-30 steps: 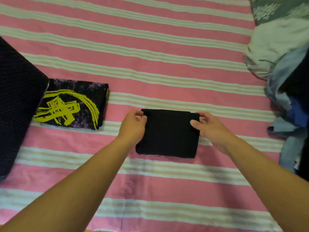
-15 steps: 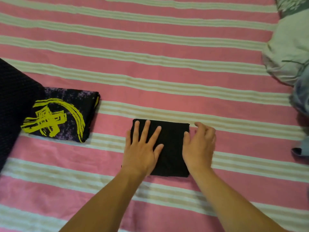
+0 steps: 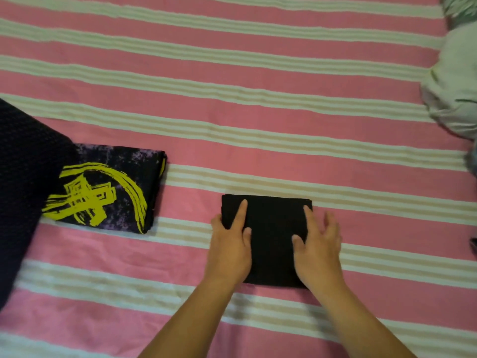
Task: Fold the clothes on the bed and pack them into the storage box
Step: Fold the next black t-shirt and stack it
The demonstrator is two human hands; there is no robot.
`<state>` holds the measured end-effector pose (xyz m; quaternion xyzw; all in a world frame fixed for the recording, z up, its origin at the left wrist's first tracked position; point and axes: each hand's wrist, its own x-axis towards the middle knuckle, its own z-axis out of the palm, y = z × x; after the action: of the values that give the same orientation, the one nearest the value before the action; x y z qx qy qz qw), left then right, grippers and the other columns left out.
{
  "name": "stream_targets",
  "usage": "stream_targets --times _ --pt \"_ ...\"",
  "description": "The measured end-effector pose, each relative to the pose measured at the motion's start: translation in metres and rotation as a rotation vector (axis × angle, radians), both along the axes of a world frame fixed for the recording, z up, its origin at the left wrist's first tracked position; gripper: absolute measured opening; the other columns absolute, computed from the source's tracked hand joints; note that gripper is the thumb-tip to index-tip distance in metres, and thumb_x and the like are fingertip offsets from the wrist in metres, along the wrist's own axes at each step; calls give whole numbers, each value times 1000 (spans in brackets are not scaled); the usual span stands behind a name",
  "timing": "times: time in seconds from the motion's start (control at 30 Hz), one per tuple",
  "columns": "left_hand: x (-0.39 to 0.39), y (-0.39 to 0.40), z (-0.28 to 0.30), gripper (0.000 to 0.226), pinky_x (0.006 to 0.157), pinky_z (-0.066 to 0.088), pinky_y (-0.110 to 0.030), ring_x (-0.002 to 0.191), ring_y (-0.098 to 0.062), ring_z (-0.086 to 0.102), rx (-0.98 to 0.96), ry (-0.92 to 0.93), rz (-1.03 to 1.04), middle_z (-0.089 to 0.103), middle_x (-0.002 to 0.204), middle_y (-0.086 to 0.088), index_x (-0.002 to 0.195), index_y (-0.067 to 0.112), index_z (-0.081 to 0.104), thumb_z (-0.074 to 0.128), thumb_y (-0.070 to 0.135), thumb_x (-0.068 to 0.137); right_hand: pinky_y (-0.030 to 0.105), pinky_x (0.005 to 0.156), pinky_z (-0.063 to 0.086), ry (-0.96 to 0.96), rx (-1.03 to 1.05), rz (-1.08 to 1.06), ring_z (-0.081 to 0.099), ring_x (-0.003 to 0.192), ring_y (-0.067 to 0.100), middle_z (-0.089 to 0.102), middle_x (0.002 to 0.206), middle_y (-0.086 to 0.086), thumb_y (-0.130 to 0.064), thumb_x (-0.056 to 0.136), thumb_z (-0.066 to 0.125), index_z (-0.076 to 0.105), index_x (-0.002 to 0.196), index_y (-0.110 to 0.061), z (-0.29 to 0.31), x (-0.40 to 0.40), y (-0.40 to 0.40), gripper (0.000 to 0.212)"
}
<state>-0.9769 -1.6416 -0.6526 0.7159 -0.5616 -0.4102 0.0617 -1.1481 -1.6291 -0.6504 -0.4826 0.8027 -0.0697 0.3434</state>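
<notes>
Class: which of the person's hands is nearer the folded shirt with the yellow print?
Left. The left hand lies closer to the yellow-print shirt; the right hand is farther right.

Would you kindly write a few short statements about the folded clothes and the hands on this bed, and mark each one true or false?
1. Both hands rest on the folded black garment. True: the left hand and the right hand lie on its two sides.
2. The shirt with the yellow print lies to the right of the black garment. False: it lies to its left.
3. The two folded pieces touch. False: a stretch of striped sheet separates them.
4. The black garment lies flat on the sheet. True.
5. The right hand is a closed fist. False: its fingers are spread.
</notes>
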Motion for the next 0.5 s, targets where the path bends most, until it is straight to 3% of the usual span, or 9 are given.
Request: stream_targets --times 0.07,0.17,0.23,0.33,0.43,0.5 --pt "10 -13 -2 52 93 45 -25 95 -7 52 38 136 18 29 148 -6 156 51 19 37 38 109 44 115 36 -180 45 -120 35 140 27 21 153 1 -25 98 61 27 152 -44 9 -2 4 67" --pt "35 -31 -1 45 98 43 -13 110 -3 52 16 350 56 50 142 1 153 38 39 44 30 108 40 92 55 -646 31 -407 61 119 22 52 136 -3 -17 98 62 52 136 -43 31 0 -1 48" --pt "52 -30 13 42 103 38 -12 118 -2 48 -18 358 49 52 141 2 150 34 44 45 28 108 40 76 61 -905 65 -545 72 101 24 66 119 -4 -14 95 62 65 125 -37 50 11 0 38" --pt "108 -15 43 41 95 31 1 108 1 47 -130 261 50 53 129 -1 147 36 47 45 26 108 44 82 60 -935 84 -449 72 103 24 69 120 0 -13 94 64 70 114 -39 74 62 2 34" --pt "187 -18 74 41 100 42 -22 105 -8 52 -220 99 93 54 117 -1 143 40 51 47 22 107 25 76 59 -889 16 -275 70 95 5 68 119 -5 -5 96 62 68 115 -36 87 136 -15 37" --pt "238 -33 99 41 98 44 -30 101 -13 53 -314 -32 144 53 116 -3 142 41 53 47 22 106 25 82 59 -886 -54 -155 68 97 1 67 118 -9 -4 96 63 65 118 -37 96 186 -39 40"
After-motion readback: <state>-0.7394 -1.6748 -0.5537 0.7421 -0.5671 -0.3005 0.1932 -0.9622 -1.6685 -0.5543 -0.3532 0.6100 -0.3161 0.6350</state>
